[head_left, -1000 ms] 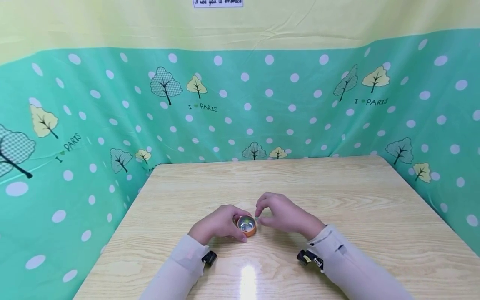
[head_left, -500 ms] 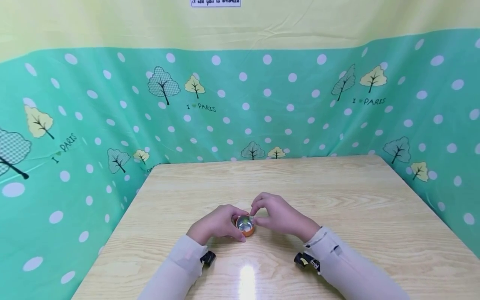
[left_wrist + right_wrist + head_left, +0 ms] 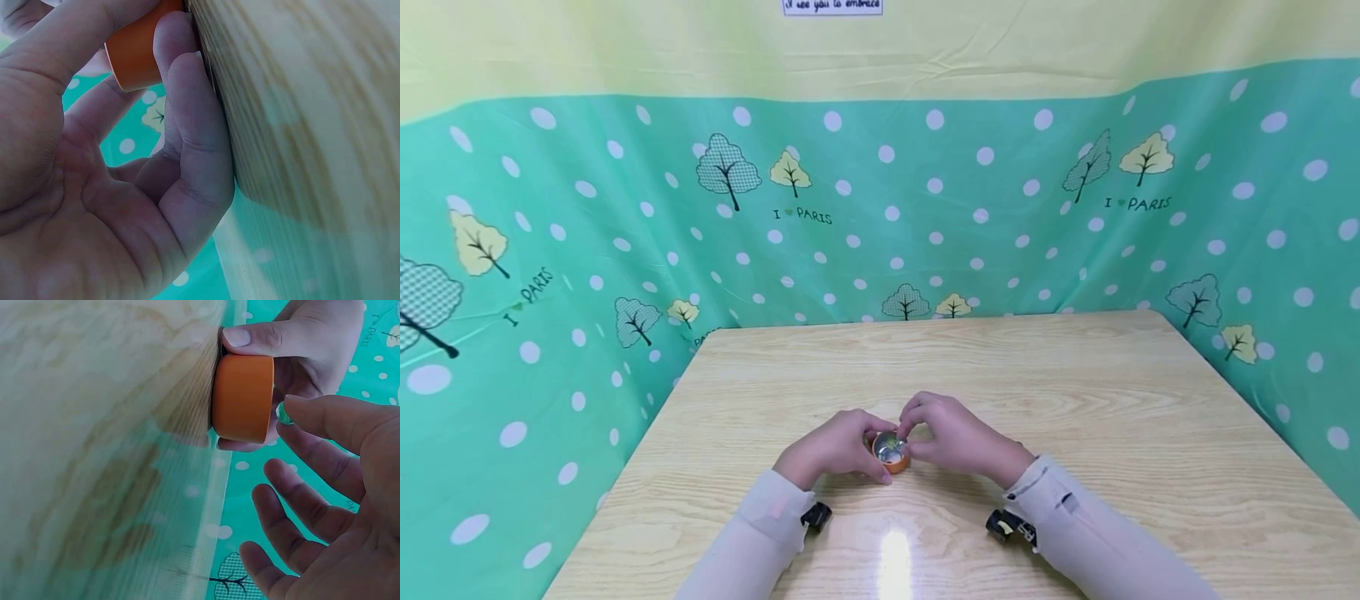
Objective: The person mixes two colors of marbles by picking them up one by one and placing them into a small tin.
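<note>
A small round orange cup [image 3: 892, 467] with a shiny silver inside stands on the wooden table. My left hand [image 3: 841, 450] grips it from the left, thumb at the near side and fingers round the far side. In the right wrist view the cup's outer wall [image 3: 242, 400] faces me. My right hand [image 3: 955, 435] is at the cup's right rim in the head view. Its thumb and index finger pinch a small shiny green piece, like a bead [image 3: 283, 414], right beside the cup's mouth. The other right fingers are spread. A greenish patch shows inside the cup.
The pale wood-grain table [image 3: 1037, 367] extends round both hands. A green dotted curtain [image 3: 917, 208] hangs behind it and along both sides. Black wrist cameras, the left camera [image 3: 817, 517] and right camera [image 3: 1000, 525], sit under the sleeves.
My right hand has moved left from beside the cup to its rim, then slightly lower, still pinching the green bead. My left hand keeps its grip on the cup.
</note>
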A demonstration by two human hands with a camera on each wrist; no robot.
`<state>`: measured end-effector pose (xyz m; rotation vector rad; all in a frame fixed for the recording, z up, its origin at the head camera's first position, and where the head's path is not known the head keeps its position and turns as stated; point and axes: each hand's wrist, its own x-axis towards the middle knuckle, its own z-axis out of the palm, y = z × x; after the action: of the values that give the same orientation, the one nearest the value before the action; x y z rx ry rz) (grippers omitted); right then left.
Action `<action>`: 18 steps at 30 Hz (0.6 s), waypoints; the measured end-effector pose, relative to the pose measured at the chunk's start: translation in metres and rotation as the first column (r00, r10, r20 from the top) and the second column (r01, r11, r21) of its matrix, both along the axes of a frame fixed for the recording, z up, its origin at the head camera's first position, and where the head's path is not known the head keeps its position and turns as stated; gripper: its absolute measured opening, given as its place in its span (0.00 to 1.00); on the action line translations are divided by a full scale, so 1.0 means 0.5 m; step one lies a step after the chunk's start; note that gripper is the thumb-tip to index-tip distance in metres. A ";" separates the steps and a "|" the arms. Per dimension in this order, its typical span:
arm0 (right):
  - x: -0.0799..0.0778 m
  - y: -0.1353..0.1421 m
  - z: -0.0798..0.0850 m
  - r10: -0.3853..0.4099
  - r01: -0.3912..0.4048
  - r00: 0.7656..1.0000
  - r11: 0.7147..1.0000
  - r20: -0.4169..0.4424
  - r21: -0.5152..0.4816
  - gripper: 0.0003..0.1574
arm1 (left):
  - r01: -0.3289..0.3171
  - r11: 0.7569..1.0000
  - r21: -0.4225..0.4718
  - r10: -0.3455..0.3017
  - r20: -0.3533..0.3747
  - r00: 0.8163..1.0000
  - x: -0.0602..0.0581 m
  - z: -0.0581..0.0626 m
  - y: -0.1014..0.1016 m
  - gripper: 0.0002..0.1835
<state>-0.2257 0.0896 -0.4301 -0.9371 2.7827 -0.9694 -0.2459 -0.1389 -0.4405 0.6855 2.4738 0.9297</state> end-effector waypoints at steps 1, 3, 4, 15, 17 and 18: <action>0.000 0.000 -0.001 0.001 -0.001 1.000 1.000 -0.001 0.003 0.03 | 0.001 1.000 0.001 -0.001 0.000 1.000 0.000 0.000 0.000 0.30; 0.000 0.000 -0.003 0.007 -0.007 1.000 1.000 -0.002 0.004 0.03 | 0.002 1.000 0.003 -0.002 0.000 1.000 0.000 0.000 0.000 0.29; 0.000 0.000 -0.003 0.012 -0.012 1.000 1.000 -0.002 0.004 0.03 | 0.001 1.000 0.004 -0.001 0.001 1.000 0.000 0.000 0.000 0.29; -0.002 0.000 -0.007 0.029 -0.029 1.000 1.000 -0.005 -0.001 0.03 | 0.003 1.000 0.001 -0.003 -0.006 1.000 0.002 0.002 0.001 0.27; -0.001 0.000 -0.007 0.026 -0.026 1.000 1.000 -0.004 -0.001 0.03 | 0.005 1.000 0.003 -0.005 -0.007 1.000 0.002 0.002 0.002 0.28; -0.001 0.000 -0.007 0.027 -0.027 1.000 1.000 -0.004 -0.002 0.03 | 0.007 1.000 0.003 -0.007 -0.008 1.000 0.002 0.002 0.002 0.28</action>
<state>-0.2262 0.0898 -0.4335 -0.9746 2.7655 -0.9675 -0.2449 -0.1380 -0.4395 0.7001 2.4756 0.9295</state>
